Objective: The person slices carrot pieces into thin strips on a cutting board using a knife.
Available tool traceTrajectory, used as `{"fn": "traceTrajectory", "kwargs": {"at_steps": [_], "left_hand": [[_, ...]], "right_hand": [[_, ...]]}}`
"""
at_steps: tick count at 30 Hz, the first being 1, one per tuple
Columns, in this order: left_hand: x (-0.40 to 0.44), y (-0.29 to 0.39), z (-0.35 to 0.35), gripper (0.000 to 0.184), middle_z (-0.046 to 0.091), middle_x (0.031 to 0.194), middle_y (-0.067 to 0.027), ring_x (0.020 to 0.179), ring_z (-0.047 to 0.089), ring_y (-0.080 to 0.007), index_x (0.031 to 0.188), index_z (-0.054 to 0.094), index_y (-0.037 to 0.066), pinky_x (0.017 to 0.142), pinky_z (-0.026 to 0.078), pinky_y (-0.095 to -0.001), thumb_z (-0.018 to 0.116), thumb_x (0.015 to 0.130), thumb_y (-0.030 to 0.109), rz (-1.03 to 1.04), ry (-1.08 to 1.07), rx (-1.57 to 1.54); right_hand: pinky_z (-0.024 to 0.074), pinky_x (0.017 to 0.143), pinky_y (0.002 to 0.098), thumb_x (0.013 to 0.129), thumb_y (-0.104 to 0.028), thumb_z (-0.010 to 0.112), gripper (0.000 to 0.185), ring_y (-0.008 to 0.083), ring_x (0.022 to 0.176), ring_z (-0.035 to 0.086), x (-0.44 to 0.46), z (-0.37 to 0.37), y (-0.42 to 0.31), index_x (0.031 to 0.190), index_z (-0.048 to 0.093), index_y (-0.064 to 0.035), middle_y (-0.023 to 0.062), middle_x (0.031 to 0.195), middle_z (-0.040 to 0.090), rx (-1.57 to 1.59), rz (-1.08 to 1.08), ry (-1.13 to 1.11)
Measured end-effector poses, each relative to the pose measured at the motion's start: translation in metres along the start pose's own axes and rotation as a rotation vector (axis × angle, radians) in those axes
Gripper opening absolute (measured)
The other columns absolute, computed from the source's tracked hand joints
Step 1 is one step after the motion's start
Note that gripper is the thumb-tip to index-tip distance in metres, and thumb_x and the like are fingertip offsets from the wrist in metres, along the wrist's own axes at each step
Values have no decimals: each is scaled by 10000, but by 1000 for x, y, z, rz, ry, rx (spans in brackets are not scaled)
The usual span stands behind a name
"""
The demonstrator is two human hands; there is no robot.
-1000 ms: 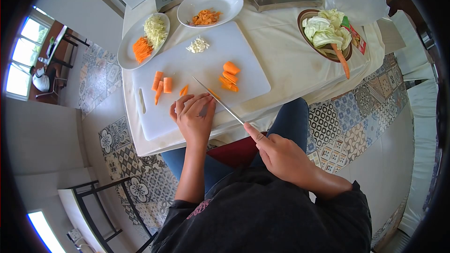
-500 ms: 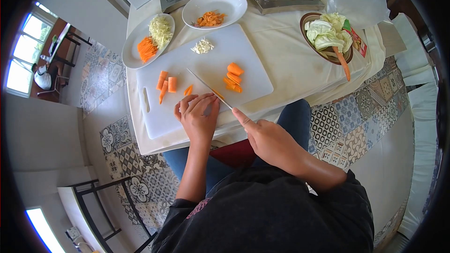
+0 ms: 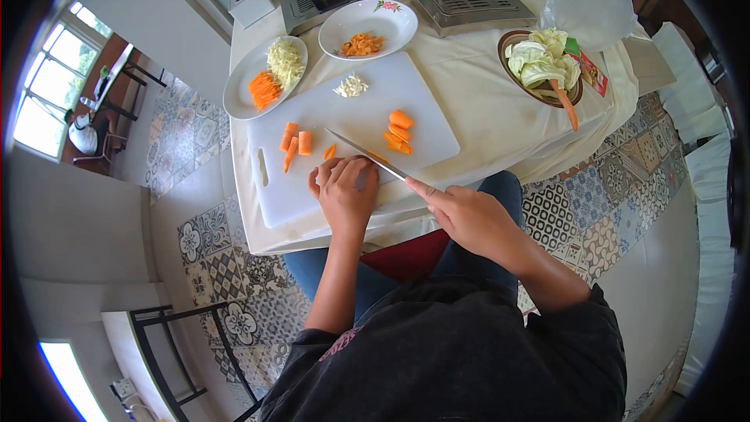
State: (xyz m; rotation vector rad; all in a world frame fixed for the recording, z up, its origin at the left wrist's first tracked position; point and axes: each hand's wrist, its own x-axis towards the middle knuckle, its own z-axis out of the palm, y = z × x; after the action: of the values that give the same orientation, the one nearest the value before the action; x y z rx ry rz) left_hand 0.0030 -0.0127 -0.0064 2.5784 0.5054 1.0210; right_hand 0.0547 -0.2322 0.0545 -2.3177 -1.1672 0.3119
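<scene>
My right hand point(image 3: 473, 219) grips a kitchen knife point(image 3: 359, 150), index finger stretched along the top of its blade. The blade lies at a slant over the near part of the white cutting board point(image 3: 312, 195). My left hand point(image 3: 345, 191) is closed, its fingertips bent down beside the blade on a piece of carrot point(image 3: 377, 156) that is mostly hidden. Left of the blade are several carrot chunks point(image 3: 305, 142) and a thin carrot slice point(image 3: 330, 151). Carrot slices point(image 3: 399, 137) lie in a row on the right. Farther back sits a small heap of chopped white pieces point(image 3: 351, 85).
A plate point(image 3: 234, 98) holds shredded carrot and pale shredded cabbage; another plate point(image 3: 328, 27) holds carrot peelings. A brown bowl point(image 3: 512, 41) with cabbage and a carrot stands at the right, by a plastic bag point(image 3: 590, 4). Metal stands point(image 3: 469, 0) are behind. Someone point(image 3: 84, 137) sits far left.
The camera view has shifted, so everything appears slightly farther right. Both hands keep nearly the same places at the board, with the knife still beside my left fingertips.
</scene>
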Motion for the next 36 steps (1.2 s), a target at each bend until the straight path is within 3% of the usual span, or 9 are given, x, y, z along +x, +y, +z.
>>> {"fn": "traceTrajectory", "kwargs": {"at_steps": [5, 10, 19, 22, 25, 29, 36], "left_hand": [[0, 0, -1, 194, 728, 967, 54, 1068, 620, -181, 982, 708, 179, 1074, 308, -460, 792, 810, 209, -5, -40, 36], [0, 2, -3, 303, 668, 1041, 37, 1112, 592, -212, 1130, 643, 209, 1078, 300, -487, 742, 847, 167, 27, -87, 62], [2, 11, -6, 260, 602, 1019, 0, 1124, 563, -229, 1087, 694, 274, 1086, 278, -536, 668, 879, 120, 33, -189, 118], [3, 15, -8, 307, 611, 1065, -11, 1138, 557, -224, 1167, 667, 252, 1090, 272, -546, 650, 891, 117, 36, -225, 143], [1, 13, 1, 334, 638, 1082, -1, 1132, 573, -221, 1209, 621, 190, 1101, 265, -542, 671, 883, 134, 10, -86, 98], [-5, 4, 6, 338, 671, 1069, 18, 1106, 602, -212, 1169, 591, 155, 1119, 269, -504, 720, 857, 165, -67, -44, -4], [-7, 4, 5, 220, 692, 1067, 37, 1110, 612, -193, 1032, 639, 162, 1121, 279, -472, 745, 840, 182, -54, -17, 38]], "right_hand": [[542, 662, 458, 989, -188, 550, 524, 320, 732, 642, 0, 2, -1, 1502, 484, -276, 115, 791, 610, 27, 4, 16], [542, 641, 450, 977, -185, 573, 521, 314, 695, 637, -2, 6, -1, 1486, 505, -277, 105, 773, 603, -31, -10, 57], [543, 602, 443, 968, -183, 593, 530, 312, 648, 634, -2, 5, -6, 1484, 507, -261, 103, 758, 597, -74, -1, 50], [543, 622, 455, 974, -181, 583, 534, 329, 661, 639, -2, 4, -6, 1495, 493, -255, 116, 768, 614, -42, 3, 46], [535, 661, 482, 986, -171, 561, 535, 359, 698, 647, 0, 4, 0, 1509, 470, -237, 144, 787, 642, 124, -14, 25], [517, 715, 514, 1000, -157, 531, 532, 393, 763, 653, 2, -6, -4, 1523, 446, -207, 183, 807, 663, 322, -4, -9], [521, 716, 497, 1007, -168, 531, 528, 385, 768, 647, -3, -2, -6, 1526, 445, -207, 196, 796, 649, 241, 22, -11]]}}
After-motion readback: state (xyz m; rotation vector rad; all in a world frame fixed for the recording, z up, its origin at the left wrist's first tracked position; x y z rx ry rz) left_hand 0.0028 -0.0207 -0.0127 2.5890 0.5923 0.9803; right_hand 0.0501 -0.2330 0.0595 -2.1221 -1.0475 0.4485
